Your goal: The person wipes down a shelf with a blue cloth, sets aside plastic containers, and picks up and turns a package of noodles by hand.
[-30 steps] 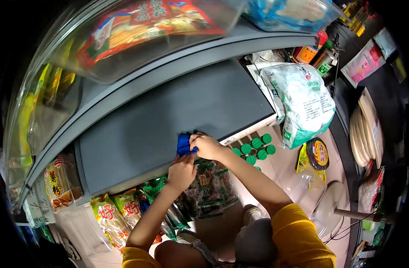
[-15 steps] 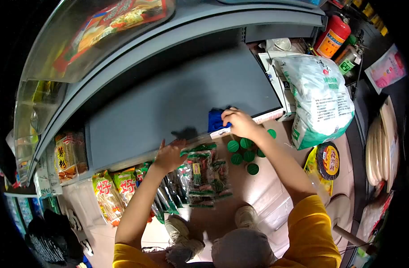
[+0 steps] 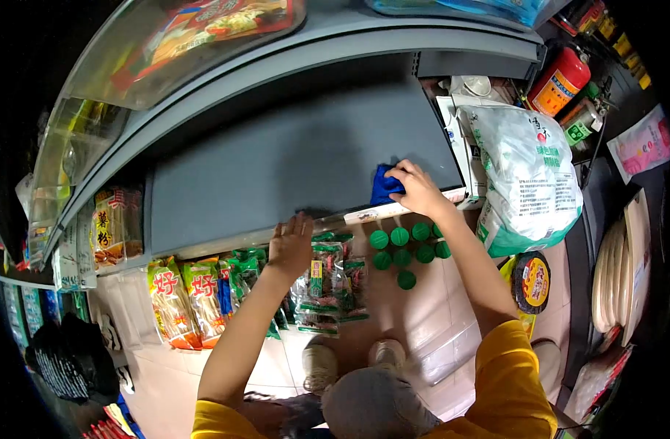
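A blue cloth [image 3: 384, 185] lies bunched on the grey shelf board [image 3: 276, 154] near its front right corner. My right hand [image 3: 415, 189] is closed over the cloth, fingers curled around its right side. At the board's front edge, left of the cloth, my left hand [image 3: 291, 247] rests with its fingers stretched out, holding nothing. Just below and right of that hand are clear packets with green trim [image 3: 324, 282].
Green-capped containers [image 3: 402, 257] stand on the floor. Noodle packets [image 3: 170, 304] sit at the left front. A large white-green bag [image 3: 529, 175] is on the right, near a fire extinguisher [image 3: 560, 82]. An upper shelf edge [image 3: 335, 42] curves overhead.
My right hand has moved right along the board with the blue cloth. My left hand has let go of the cloth area and now lies further left on the front edge. The view has shifted.
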Tool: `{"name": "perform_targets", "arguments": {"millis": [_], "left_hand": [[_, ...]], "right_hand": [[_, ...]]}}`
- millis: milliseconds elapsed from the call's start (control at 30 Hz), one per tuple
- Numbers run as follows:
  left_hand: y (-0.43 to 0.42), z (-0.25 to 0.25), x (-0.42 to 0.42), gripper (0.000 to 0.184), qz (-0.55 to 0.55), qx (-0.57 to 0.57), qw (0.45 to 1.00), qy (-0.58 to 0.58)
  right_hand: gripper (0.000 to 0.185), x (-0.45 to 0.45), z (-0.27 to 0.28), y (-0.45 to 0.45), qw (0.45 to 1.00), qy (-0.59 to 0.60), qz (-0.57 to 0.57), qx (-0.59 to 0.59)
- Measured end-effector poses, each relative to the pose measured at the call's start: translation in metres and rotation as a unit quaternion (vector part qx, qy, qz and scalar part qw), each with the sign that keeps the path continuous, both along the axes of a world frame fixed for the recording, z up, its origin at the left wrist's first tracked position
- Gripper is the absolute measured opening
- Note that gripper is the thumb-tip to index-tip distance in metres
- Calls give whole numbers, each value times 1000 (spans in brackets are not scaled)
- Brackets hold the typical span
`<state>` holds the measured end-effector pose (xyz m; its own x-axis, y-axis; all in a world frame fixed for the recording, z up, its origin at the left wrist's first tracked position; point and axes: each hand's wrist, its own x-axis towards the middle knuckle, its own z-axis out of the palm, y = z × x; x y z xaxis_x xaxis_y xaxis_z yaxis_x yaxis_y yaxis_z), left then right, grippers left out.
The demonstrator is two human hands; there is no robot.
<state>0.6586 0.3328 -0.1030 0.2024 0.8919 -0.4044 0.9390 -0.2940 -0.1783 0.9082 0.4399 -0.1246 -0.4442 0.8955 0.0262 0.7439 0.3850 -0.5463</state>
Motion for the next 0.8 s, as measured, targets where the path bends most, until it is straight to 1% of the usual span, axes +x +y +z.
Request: {"name": "perform_targets", "arguments": {"millis": [33,100,133,200,233,300,333,367,400,433,467,533,600,667,733,767,800], "left_hand": [[-2,-4,0,56,-2,-2,1000,-2],[-1,-11,4,55,-76,103,988,-85],[0,-11,10,55,-80,101,988,-90],[5,-8,25,56,-44,56,982,-176],[6,-15,28,56,-56,75,976,-197],[10,-19,34,55,-61,90,975,-193],[10,-20,36,54,-55,96,977,-183],[9,-20,34,52,-26,84,967,-241],[9,-22,33,52,-29,86,965,-246],[7,-25,31,50,-33,105,965,-240],[5,-28,31,48,-35,122,964,-235],[5,-29,30,48,-29,122,961,-248],[2,-29,32,48,-26,124,958,-256],[7,-27,31,48,-13,108,963,-245],[9,-26,29,48,-25,111,962,-250],[10,-25,29,48,-20,97,959,-267],[9,-25,28,49,-14,83,955,-284]], "right_hand": [[42,-2,-2,-3,998,-52,-12,32],[43,-5,-6,3,997,-69,-4,27],[44,-6,-6,5,996,-82,6,19],[44,-7,-9,3,995,-101,-11,20],[44,-6,-14,5,995,-94,-17,23],[43,-3,-15,13,995,-93,-29,35],[40,0,-16,16,996,-46,-61,46],[36,2,-18,16,994,0,-91,54],[33,2,-19,18,989,49,-121,65],[29,-5,-5,16,974,124,-179,68],[29,-18,2,14,974,119,-181,68],[29,-47,6,8,960,156,-146,181],[28,-83,-3,-1,973,134,-83,171],[32,-111,-16,-9,993,39,-47,99],[32,-119,-19,-13,997,44,-42,50],[37,-114,-21,-12,997,73,-29,19],[37,-110,-22,-14,997,73,-29,15]]}}
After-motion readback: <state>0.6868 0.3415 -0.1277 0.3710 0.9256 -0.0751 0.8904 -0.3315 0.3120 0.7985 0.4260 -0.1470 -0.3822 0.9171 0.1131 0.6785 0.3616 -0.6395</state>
